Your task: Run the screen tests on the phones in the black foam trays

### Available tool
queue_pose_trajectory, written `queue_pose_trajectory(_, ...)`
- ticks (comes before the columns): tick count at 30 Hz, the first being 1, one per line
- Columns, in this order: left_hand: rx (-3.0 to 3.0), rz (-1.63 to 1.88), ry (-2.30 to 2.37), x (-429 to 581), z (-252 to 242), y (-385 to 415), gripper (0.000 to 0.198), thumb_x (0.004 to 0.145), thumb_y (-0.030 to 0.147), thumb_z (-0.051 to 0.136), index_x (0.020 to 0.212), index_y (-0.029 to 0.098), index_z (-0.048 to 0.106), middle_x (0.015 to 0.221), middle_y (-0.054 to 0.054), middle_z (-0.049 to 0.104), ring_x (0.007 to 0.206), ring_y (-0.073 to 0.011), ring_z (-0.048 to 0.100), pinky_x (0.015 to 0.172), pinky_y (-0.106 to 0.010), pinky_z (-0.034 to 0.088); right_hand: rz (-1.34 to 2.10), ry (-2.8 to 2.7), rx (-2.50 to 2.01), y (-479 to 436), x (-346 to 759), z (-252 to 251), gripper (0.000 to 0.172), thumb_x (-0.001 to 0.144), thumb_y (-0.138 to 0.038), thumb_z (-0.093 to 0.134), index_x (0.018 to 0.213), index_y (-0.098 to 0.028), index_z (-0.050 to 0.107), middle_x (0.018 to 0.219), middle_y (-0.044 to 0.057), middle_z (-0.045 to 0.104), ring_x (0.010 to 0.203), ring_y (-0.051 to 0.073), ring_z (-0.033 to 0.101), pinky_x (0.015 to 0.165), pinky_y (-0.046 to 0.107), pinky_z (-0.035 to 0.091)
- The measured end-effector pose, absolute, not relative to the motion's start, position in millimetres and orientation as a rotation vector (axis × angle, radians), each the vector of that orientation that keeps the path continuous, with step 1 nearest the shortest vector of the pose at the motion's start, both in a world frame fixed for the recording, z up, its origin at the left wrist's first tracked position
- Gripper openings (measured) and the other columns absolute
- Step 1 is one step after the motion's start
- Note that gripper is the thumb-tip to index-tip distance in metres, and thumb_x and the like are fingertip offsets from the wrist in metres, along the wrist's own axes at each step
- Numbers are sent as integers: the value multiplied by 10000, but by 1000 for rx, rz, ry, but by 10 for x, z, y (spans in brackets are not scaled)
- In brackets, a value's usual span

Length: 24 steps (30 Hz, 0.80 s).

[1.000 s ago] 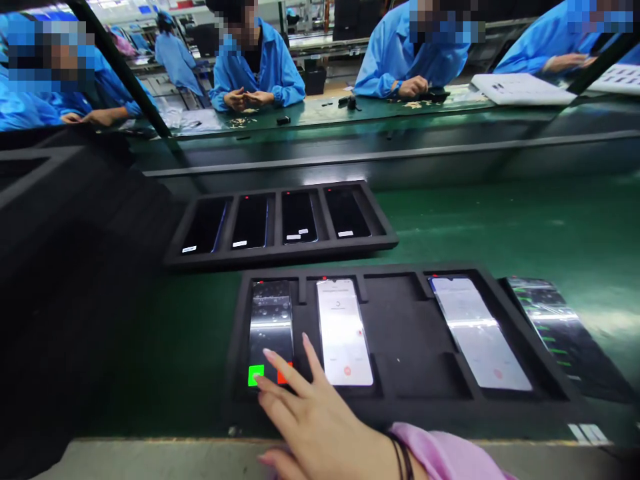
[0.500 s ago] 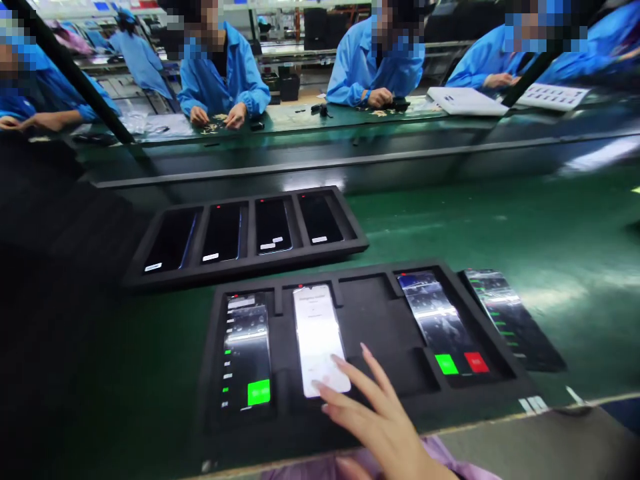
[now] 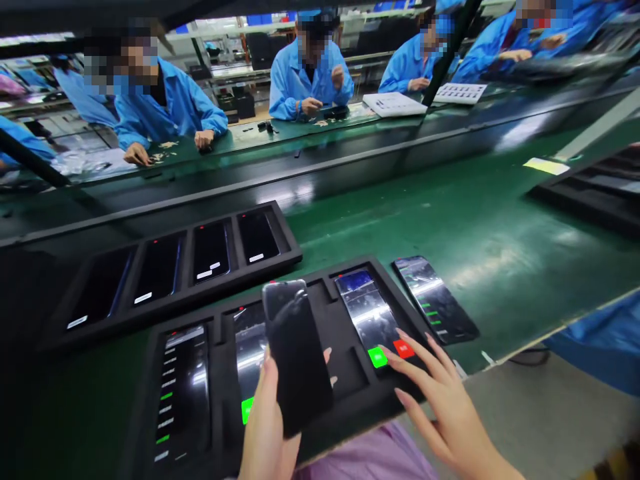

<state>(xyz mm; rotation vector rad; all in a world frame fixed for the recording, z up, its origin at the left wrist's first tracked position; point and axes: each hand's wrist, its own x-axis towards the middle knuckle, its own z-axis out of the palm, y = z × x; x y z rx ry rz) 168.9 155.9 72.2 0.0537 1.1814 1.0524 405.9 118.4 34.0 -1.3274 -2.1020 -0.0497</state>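
My left hand [image 3: 273,420] is closed round a smartphone [image 3: 297,357] with a dark screen, held tilted above the near black foam tray [image 3: 345,383]. Over the tray's right end, my right hand [image 3: 440,393] has its fingers spread. Its fingertips are at the lower part of a phone [image 3: 363,307] showing a green and a red button. A phone with rows of text [image 3: 183,393] lies in the leftmost slot. Beside it, the held phone partly covers another phone [image 3: 250,347] with a green button. One more phone [image 3: 435,300] rests on the bench right of the tray.
A second foam tray [image 3: 295,259] behind holds several dark phones with white labels. Another dark tray [image 3: 595,203] stands at far right, near a yellow paper [image 3: 546,165]. Across the line, several people in blue [image 3: 165,110] sit at a bench with white boxes [image 3: 395,104].
My left hand has come into view holding a dark phone. My right hand has moved right, from the white-screened phone to the one with two buttons. The view has shifted right.
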Motion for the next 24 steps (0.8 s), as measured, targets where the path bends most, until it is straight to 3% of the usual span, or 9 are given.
queue_pose_trajectory(3,169,978,1194,1837,683,1719,415,990,328,437,1390,230,490,1295,-89,649,1243,-216,579,1114,-405,414,-21,-2233,-1330,1179,4057,318,350,971,-243,488,1299,-122,493,1295,125,596,1386,290,357,1197,564,106)
queue_pose_trajectory(6,328,970,1274,1880,575,1811,466,952,262,497,1414,211,463,1439,-59,540,1378,-167,430,1194,-327,260,17,-2287,-1332,1173,4058,319,376,976,-273,498,1314,-110,470,1304,117,592,1414,288,304,1195,578,1)
queue_pose_trajectory(9,652,1001,1391,1766,472,1719,514,928,286,556,1426,215,454,1545,-27,397,1448,-165,305,1224,-326,155,24,-2212,-1283,1160,4101,321,361,971,-246,473,1296,-88,471,1326,144,571,1421,281,289,1203,545,23)
queue_pose_trajectory(11,1137,1023,1515,1650,451,1561,527,946,312,527,1457,284,401,1565,24,359,1445,-158,313,1217,-330,211,28,-2148,-1241,1156,4116,324,348,959,-210,467,1282,-82,479,1325,144,571,1415,279,300,1208,520,69)
queue_pose_trajectory(14,1773,1017,1664,1520,490,1284,431,992,286,434,1420,340,428,1497,50,465,1392,-108,399,1152,-249,335,51,-2124,-1173,1179,4023,358,344,932,-163,469,1267,-85,492,1303,128,590,1399,272,336,1209,490,125)
queue_pose_trajectory(17,1960,1098,1777,1410,522,1090,353,992,176,409,1307,283,528,1377,19,585,1390,-79,391,1154,-208,300,41,-2274,-1052,1247,3749,440,331,910,-146,482,1234,-95,529,1275,108,615,1396,280,341,1213,516,59)
queue_pose_trajectory(21,1982,1355,1778,1093,442,959,306,943,48,422,1174,205,546,1154,-35,712,1279,-123,537,1180,-350,321,-55,-2471,-935,1362,3324,527,306,885,-158,502,1166,-80,595,1262,117,622,1391,329,337,1164,605,-115)
queue_pose_trajectory(24,1949,1465,1833,805,328,849,259,916,21,429,1073,201,529,1075,-47,743,1205,-144,602,1163,-392,345,-106,-2498,-892,1413,3174,498,302,890,-174,491,1155,-88,608,1296,119,601,1386,346,340,1148,645,-112)
